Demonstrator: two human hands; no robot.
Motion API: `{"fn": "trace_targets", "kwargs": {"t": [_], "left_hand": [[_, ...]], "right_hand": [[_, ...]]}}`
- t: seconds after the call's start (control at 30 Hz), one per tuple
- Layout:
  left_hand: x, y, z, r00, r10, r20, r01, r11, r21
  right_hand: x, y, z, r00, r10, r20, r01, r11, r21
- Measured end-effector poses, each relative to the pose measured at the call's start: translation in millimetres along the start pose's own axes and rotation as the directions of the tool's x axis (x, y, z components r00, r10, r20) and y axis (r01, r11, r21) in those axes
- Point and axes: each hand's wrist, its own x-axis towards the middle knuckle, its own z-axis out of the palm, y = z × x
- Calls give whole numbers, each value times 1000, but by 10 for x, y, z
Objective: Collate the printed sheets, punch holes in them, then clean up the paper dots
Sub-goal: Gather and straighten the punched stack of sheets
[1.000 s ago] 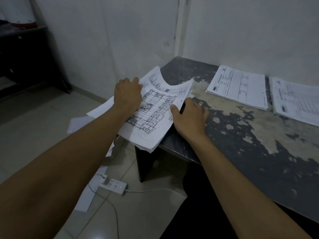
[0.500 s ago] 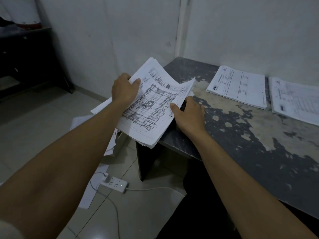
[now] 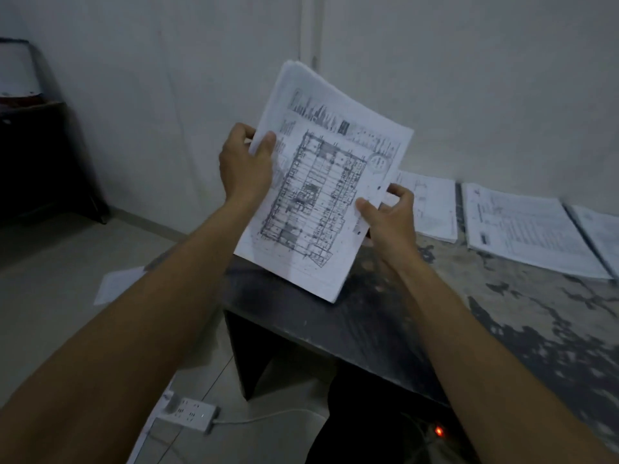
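A stack of printed sheets (image 3: 321, 182) with a floor plan on top is held up in the air, tilted, above the left end of the worn dark table (image 3: 502, 313). My left hand (image 3: 246, 165) grips its left edge, thumb on the front. My right hand (image 3: 388, 216) pinches its right edge, thumb on the printed face. More printed sheets (image 3: 522, 229) lie flat in a row along the table's back edge by the wall. No hole punch is in view.
Loose white sheets (image 3: 117, 283) lie on the tiled floor left of the table. A white power strip (image 3: 191, 411) with a cord lies on the floor below. A dark cabinet (image 3: 43, 155) stands at far left. A small red light (image 3: 438, 430) glows under the table.
Both hands have lifted the stack off the table's left corner and raised it upright in front of the wall. The view has shifted to the right with it.
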Motion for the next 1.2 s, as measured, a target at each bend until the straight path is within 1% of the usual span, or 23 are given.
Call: {"fn": "trace_targets", "kwargs": {"t": [0.1, 0.2, 0.37, 0.53, 0.7, 0.83, 0.9, 0.97, 1.03, 1.1, 1.2], "left_hand": [[-44, 295, 477, 1000, 18, 6, -17, 988, -155], [-96, 534, 984, 998, 19, 52, -4, 961, -276], [-261, 936, 1790, 990, 73, 122, -24, 932, -363], [-582, 1236, 2465, 965, 162, 205, -61, 902, -428], [-885, 1456, 2958, 946, 193, 259, -43, 870, -492], [-1051, 1507, 3216, 943, 188, 275, -20, 857, -515], [-1094, 1457, 3297, 937, 187, 294, -10, 858, -514], [-1143, 1364, 3357, 922, 208, 327, -19, 867, -498], [-1186, 1293, 3395, 908, 221, 354, -29, 879, -476], [-1188, 1264, 3411, 895, 232, 380, -29, 882, -471], [-1151, 1277, 3419, 882, 249, 401, -38, 884, -465]], "right_hand": [[263, -278, -392, 994, -95, -49, 88, 989, -121], [480, -528, -813, 972, -215, -92, 193, 959, -206], [767, -837, -1463, 910, -385, -153, 324, 892, -316], [915, -950, -2088, 851, -472, -233, 371, 852, -369], [998, -944, -2631, 811, -490, -319, 376, 855, -358], [1065, -944, -2916, 788, -512, -343, 384, 843, -376], [1084, -910, -3011, 802, -488, -344, 362, 855, -370], [1103, -823, -3109, 835, -406, -371, 296, 900, -319], [1118, -754, -3186, 853, -335, -401, 238, 932, -273], [1123, -716, -3217, 856, -324, -403, 223, 934, -278], [1107, -712, -3177, 846, -360, -394, 241, 916, -320]]}}
